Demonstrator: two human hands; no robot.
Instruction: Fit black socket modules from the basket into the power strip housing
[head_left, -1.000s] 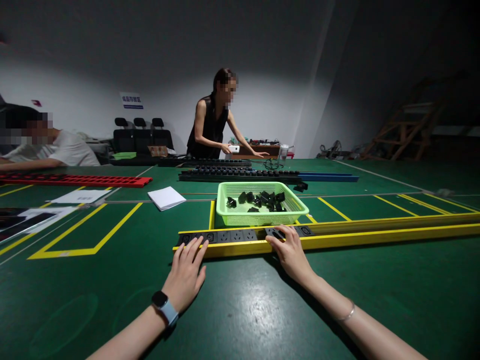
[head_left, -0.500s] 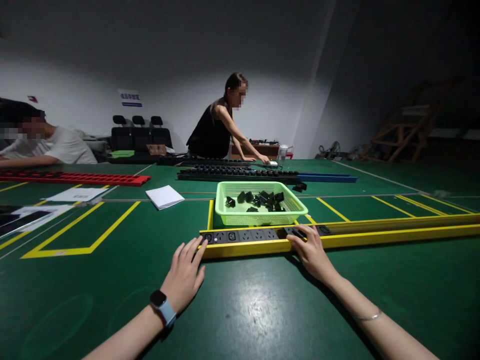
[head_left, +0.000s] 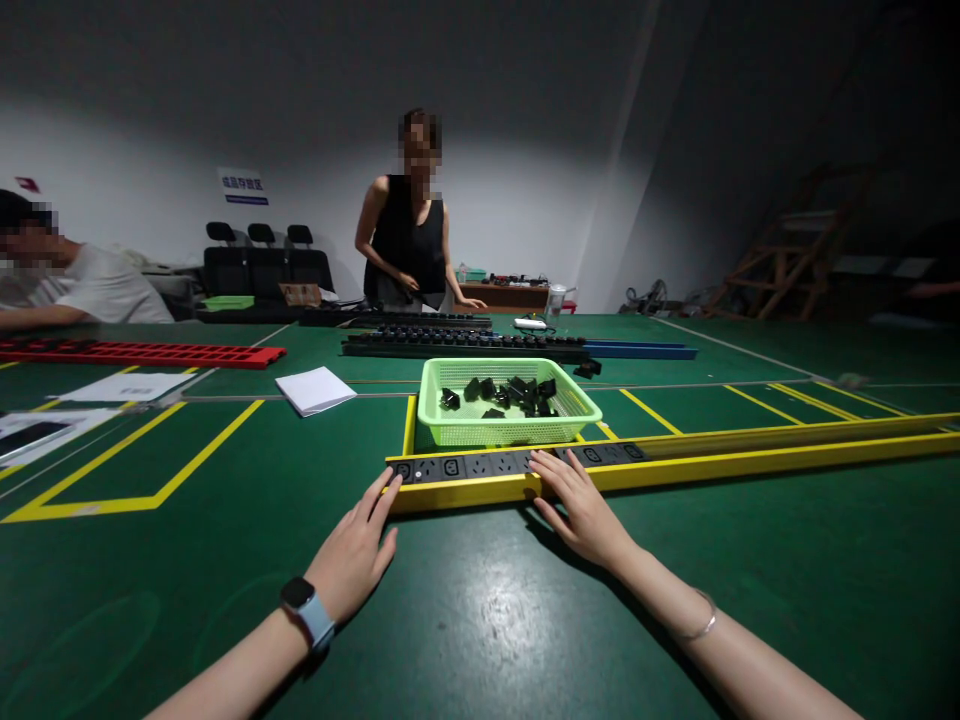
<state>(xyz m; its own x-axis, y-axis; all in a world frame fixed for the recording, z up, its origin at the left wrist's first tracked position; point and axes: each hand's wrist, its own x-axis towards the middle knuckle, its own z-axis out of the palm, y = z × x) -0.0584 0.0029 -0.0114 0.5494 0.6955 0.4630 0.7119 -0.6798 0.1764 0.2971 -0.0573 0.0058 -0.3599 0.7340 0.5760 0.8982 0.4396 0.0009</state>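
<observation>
A long yellow channel (head_left: 750, 470) lies across the green table in front of me. Black socket modules (head_left: 478, 465) sit in a row inside its left part. My left hand (head_left: 351, 552) rests at the channel's left end, fingers stretched out with the tips touching the end module. Farther right, my right hand (head_left: 583, 512) lies over the row, fingers spread on the modules and the front wall, hiding a few of them. Just behind the channel stands a light green basket (head_left: 510, 432) with several small black parts (head_left: 517, 392) in it.
Across the table stands a person (head_left: 409, 235) in a black top; another person (head_left: 112, 280) leans in at the left. Dark rails (head_left: 465, 343), a blue rail (head_left: 641, 351) and a red rack (head_left: 150, 353) lie farther back. White papers (head_left: 315, 390) are at the left.
My right hand has shifted left along the row, uncovering modules on its right. My left hand stays at the channel's end. The person across has straightened from bending over the table.
</observation>
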